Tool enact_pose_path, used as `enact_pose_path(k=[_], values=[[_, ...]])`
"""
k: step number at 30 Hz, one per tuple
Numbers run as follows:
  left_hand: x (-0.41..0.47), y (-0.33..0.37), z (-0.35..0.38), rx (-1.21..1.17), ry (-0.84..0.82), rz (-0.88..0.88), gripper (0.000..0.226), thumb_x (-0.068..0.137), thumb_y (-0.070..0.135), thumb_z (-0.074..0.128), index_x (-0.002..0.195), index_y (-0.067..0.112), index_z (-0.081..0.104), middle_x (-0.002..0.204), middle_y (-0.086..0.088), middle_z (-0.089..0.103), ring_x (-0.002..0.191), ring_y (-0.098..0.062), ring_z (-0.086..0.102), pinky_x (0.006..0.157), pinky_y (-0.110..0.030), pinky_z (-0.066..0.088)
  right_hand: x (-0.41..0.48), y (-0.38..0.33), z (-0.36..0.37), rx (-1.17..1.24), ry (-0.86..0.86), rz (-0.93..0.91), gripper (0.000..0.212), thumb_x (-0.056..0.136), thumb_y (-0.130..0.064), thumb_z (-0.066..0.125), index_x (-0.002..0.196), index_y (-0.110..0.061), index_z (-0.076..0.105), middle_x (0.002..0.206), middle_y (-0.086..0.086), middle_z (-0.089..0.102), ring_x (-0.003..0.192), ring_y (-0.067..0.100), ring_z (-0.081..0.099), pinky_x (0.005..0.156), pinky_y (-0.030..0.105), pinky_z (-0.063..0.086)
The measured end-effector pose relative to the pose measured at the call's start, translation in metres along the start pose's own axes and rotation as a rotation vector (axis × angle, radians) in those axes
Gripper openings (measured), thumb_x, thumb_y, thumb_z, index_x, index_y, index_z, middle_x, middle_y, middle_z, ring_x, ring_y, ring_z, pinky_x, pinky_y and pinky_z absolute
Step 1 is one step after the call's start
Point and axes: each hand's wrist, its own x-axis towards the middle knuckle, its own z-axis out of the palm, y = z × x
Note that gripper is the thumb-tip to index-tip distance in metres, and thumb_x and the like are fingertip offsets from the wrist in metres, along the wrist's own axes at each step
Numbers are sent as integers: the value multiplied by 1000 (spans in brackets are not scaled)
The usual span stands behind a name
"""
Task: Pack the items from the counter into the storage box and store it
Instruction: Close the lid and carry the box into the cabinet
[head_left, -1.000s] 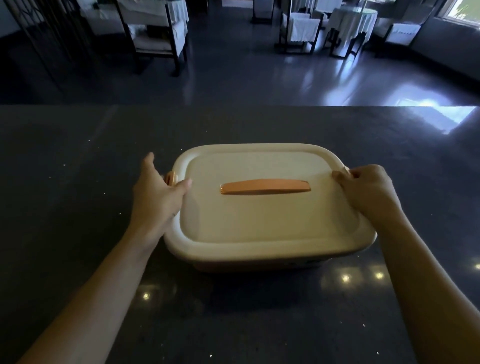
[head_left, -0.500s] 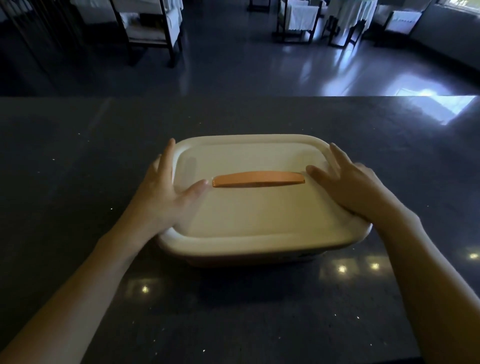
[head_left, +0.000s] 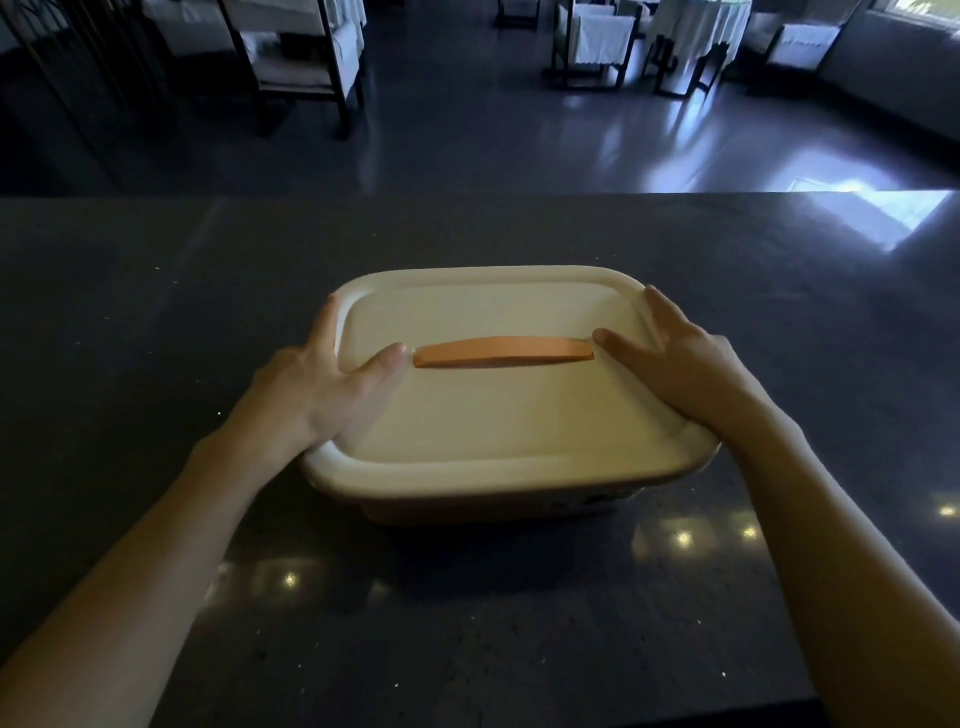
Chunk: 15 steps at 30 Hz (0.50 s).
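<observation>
A cream storage box (head_left: 498, 493) with its lid (head_left: 498, 410) on stands in the middle of the dark counter (head_left: 156, 322). An orange handle (head_left: 503, 352) runs across the lid's top. My left hand (head_left: 322, 379) lies flat on the lid's left side, fingers spread, thumb close to the handle's left end. On the right side of the lid rests my right hand (head_left: 675, 364), also flat with fingers apart, its thumb near the handle's right end. The box's contents are hidden by the lid.
The counter's far edge (head_left: 467, 195) runs across the view, with a glossy dark floor beyond it. Chairs (head_left: 306, 57) and cloth-covered tables (head_left: 696, 31) stand at the back of the room.
Both hands have left the box's side latches and come up onto the lid, where they now lie flat with fingers spread. The box has stayed in place.
</observation>
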Motion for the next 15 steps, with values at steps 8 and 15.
enact_pose_path(k=[8, 15], values=[[5, -3, 4, -164, 39, 19, 95, 68, 76, 48, 142, 40, 0, 126, -11, 48, 99, -30, 55, 73, -40, 41, -9, 2, 0, 72, 70, -15, 87, 68, -79, 44, 142, -42, 16, 136, 6, 47, 113, 30, 48, 79, 39, 39], [9, 9, -5, -224, -8, 140, 104, 63, 79, 51, 143, 38, -2, 139, -10, 42, 110, -30, 50, 80, -41, 38, -47, 4, -19, 76, 264, 78, 86, 67, -78, 47, 140, -44, 19, 138, 2, 47, 121, 32, 44, 90, 42, 39]])
